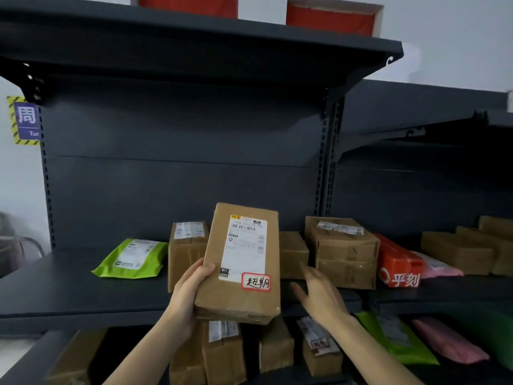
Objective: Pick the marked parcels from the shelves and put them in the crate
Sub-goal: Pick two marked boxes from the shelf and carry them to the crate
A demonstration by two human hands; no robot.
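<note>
- Gripping the marked parcel (pixel 241 262) by its lower left edge, the left hand (pixel 186 295) has its thumb on the front face and its fingers curled round underneath
- The marked parcel is a flat brown cardboard box held upright in the air, near the camera, in front of the middle shelf (pixel 83 287) and touching nothing but that hand
- A white shipping label (pixel 245 245) covers much of its front, and a red-bordered sticker (pixel 256 282) with handwritten characters sits at the label's lower right corner
- The right hand (pixel 319 298) hovers just right of the parcel, apart from it, with its fingers spread and relaxed and nothing in them
- On the middle shelf, from left to right: a green mailer bag (pixel 130 258), an upright brown box (pixel 186 254) partly hidden behind the held parcel, a small brown box (pixel 293 254), two stacked boxes (pixel 344 251), a red-orange bag (pixel 399 262), a pink bag (pixel 438 266) and further brown boxes (pixel 458 251)
- The lower shelf holds several taped cartons (pixel 222 354), with a second green bag (pixel 397 340) and a second pink bag (pixel 449 343) to the right
- Two red boxes (pixel 330 19) stand on the top shelf, far above
- A purple sign (pixel 25 120) with a yellow-and-black border hangs on the wall at the left
</note>
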